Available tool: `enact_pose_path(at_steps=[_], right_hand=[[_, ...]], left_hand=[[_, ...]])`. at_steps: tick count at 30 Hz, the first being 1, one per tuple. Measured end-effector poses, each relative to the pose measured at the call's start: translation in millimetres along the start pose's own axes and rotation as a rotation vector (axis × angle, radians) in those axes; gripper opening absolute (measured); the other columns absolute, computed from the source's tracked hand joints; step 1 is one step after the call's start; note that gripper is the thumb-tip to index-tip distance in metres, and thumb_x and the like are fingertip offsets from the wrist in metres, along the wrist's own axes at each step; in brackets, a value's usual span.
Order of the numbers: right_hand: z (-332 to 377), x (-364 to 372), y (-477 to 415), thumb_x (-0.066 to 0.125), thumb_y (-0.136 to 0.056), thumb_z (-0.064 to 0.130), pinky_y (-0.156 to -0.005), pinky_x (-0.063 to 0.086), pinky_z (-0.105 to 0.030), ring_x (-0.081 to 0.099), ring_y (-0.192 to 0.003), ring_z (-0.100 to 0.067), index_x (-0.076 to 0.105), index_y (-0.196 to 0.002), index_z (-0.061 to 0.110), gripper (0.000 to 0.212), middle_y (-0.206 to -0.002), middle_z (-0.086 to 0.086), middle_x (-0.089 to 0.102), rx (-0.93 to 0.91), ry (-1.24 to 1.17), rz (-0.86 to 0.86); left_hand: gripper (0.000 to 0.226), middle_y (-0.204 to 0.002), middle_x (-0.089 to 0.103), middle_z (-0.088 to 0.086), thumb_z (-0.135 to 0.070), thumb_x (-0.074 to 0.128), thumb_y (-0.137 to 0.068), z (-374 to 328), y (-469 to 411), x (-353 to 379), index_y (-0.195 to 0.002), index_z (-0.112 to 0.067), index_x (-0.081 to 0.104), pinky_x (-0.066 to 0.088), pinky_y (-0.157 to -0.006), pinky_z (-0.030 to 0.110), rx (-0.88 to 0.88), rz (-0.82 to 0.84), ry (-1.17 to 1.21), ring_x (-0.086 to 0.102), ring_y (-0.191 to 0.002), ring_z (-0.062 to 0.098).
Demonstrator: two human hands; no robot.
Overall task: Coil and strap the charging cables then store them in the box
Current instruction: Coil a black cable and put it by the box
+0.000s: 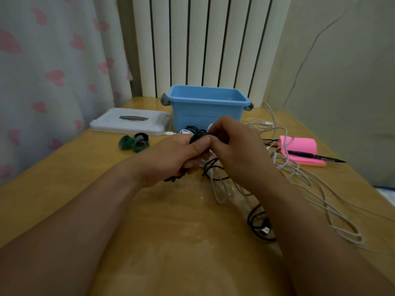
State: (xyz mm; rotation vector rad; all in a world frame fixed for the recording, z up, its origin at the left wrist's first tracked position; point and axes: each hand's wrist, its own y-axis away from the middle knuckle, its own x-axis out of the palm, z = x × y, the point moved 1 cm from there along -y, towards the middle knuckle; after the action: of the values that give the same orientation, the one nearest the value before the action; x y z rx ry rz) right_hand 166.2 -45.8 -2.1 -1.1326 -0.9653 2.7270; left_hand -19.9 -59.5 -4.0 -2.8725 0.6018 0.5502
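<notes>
Two hands meet over the middle of the desk. Your left hand curls round a bundle of black cable, with the thumb laid over the top of the loops. Your right hand touches it, fingers bent in and pinching the same bundle. Loose black strands hang from under both hands to the desktop.

One blue box stands open at the middle of the far edge, with a grey latch at each end. Whether it holds anything cannot be told from here. One white lid lies flat beside it, toward the far left corner, its grey handle facing up.

At least three rolled straps sit just in front of the lid, green and grey, touching each other. The exact count is unclear.

White cables lie tangled along the right side of the desk, from beside the box to near the right edge. How many cords make up the tangle cannot be told.

A second black coil with one USB plug lies by your right forearm. Whether it belongs to the held cable cannot be told.

One pink sticky-note pad lies near the right edge. One black pen rests across it.
</notes>
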Motion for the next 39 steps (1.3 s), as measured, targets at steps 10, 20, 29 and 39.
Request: enact_pose_path(at_steps=[10,20,29,39], right_hand=[[-2.7,-4.4,-0.3,0.056,-0.106,0.045,-0.071,0.053,-0.036,0.062,-0.082,-0.009,0.065,-0.092,0.030,0.022,-0.082,0.010,0.069,0.020,-0.007,0.149],[2.6,-3.3,2.5,0.052,-0.105,0.045,-0.104,0.040,-0.047,0.063,-0.088,-0.014,0.068,-0.100,0.036,0.019,-0.085,0.013,0.070,-0.097,0.358,-0.044],[20.0,11.4,9.8,0.056,-0.105,0.044,-0.084,0.027,-0.035,0.064,-0.087,-0.016,0.075,-0.095,0.030,0.025,-0.086,0.010,0.074,-0.121,0.436,-0.054],[14.8,0.6,6.8,0.060,-0.102,0.045,-0.090,0.038,-0.039,0.067,-0.097,-0.015,0.072,-0.108,0.035,0.017,-0.095,0.012,0.075,-0.048,0.373,0.039]], left_hand=[[0.037,-0.062,0.030,-0.004,-0.041,0.044,-0.113,3.9,-3.7,-25.3,-0.084,-0.018,0.050,0.033,-0.056,0.026,0.132,-0.124,0.545,0.034,-0.057,0.013],[0.043,-0.067,0.036,-0.003,-0.058,0.050,-0.106,7.3,-10.5,-6.9,-0.096,-0.016,0.051,0.044,-0.063,0.028,0.151,-0.356,0.552,0.043,-0.063,0.015],[0.035,-0.078,0.058,-0.006,-0.049,0.052,-0.109,3.0,-9.7,7.6,-0.102,-0.017,0.064,0.048,-0.082,0.036,0.144,-0.420,0.353,0.057,-0.076,0.009],[0.043,-0.088,0.072,0.009,-0.038,0.040,-0.115,-3.9,-7.1,-6.0,-0.086,-0.015,0.063,0.055,-0.108,0.053,0.237,-0.372,0.767,0.074,-0.109,0.032]])
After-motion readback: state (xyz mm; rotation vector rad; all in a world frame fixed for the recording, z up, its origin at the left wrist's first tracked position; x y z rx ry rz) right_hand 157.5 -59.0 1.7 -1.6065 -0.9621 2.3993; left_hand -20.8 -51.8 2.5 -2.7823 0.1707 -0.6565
